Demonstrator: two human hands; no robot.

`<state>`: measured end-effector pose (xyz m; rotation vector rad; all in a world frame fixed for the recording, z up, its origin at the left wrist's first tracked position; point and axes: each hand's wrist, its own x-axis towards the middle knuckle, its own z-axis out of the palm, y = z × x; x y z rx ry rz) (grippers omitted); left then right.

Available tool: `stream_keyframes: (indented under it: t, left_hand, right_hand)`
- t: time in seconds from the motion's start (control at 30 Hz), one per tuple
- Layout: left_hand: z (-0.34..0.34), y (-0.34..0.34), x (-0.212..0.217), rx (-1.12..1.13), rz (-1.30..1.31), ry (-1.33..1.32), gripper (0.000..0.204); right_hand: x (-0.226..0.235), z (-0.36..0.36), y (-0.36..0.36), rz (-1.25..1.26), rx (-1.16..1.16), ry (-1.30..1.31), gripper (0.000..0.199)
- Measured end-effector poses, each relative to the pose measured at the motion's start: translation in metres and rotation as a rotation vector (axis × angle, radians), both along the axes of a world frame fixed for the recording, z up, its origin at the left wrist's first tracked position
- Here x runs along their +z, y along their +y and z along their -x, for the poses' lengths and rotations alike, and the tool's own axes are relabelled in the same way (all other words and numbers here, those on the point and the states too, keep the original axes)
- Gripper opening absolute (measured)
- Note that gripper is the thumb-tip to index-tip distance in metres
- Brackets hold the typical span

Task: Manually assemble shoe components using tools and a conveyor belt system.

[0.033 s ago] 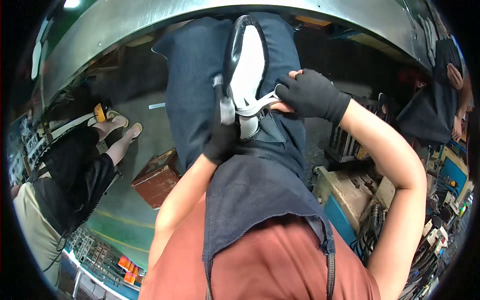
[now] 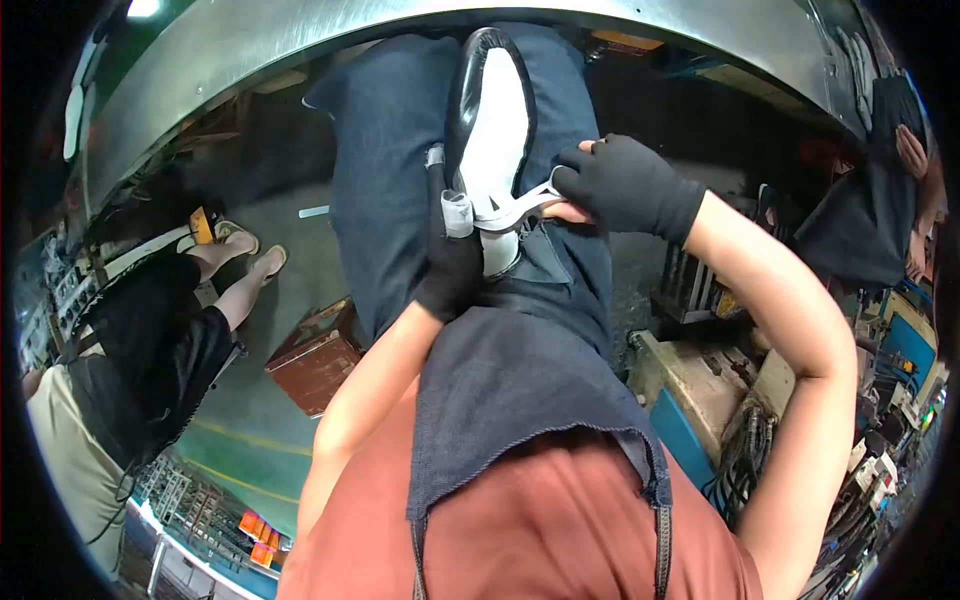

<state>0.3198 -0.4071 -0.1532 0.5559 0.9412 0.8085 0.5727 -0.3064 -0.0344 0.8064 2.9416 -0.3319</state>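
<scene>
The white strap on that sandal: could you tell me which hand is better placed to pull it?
Probably the right hand: its gloved fingers already pinch the strap. The left hand steadies the sandal.

L hand (image 2: 452,262) palm hidden behind shoe (image 2: 492,150).

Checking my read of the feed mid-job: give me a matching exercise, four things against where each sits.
Things:
1 white shoe
2 left hand
3 right hand
4 brown box

Places:
A on the floor, left of the lap
B gloved, at the shoe's lower end
C on the denim lap, sole up
D gloved, pulling the white strap

Pairs: 1-C, 2-B, 3-D, 4-A
</scene>
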Motion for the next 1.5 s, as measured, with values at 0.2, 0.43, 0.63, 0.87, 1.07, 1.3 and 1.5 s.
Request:
stream_keyframes:
  t: [0.2, 0.43, 0.63, 0.87, 1.07, 1.3, 1.5]
  left_hand:
    - [-0.044, 0.019, 0.037, 0.242, -0.644, 0.773, 0.075]
    - [-0.003, 0.046, 0.029, 0.018, -0.5, 0.837, 0.061]
    - [0.039, 0.104, 0.098, -0.641, -0.535, 0.985, 0.049]
    - [0.047, 0.128, 0.103, -0.87, -0.51, 1.037, 0.054]
    - [0.044, 0.098, 0.087, -0.225, 0.039, 0.141, 0.062]
    - [0.012, 0.049, 0.058, -0.049, -0.427, 0.497, 0.04]
    - [-0.002, 0.046, 0.0, 0.012, -0.076, 0.461, 0.034]
  right_hand:
    - [0.026, -0.007, 0.03, 0.798, -0.221, -0.155, 0.059]
    - [0.105, 0.074, 0.005, 0.484, -0.103, -0.66, 0.033]
    - [0.017, 0.064, -0.052, 0.39, 0.125, 0.331, 0.026]
    - [0.023, 0.091, -0.062, 0.476, 0.022, 0.09, 0.024]
    - [0.014, 0.016, -0.031, 0.574, -0.475, 0.207, 0.045]
    - [0.048, 0.015, -0.006, 0.605, -0.521, 0.218, 0.046]
    - [0.009, 0.02, -0.029, 0.18, -0.489, 0.082, 0.046]
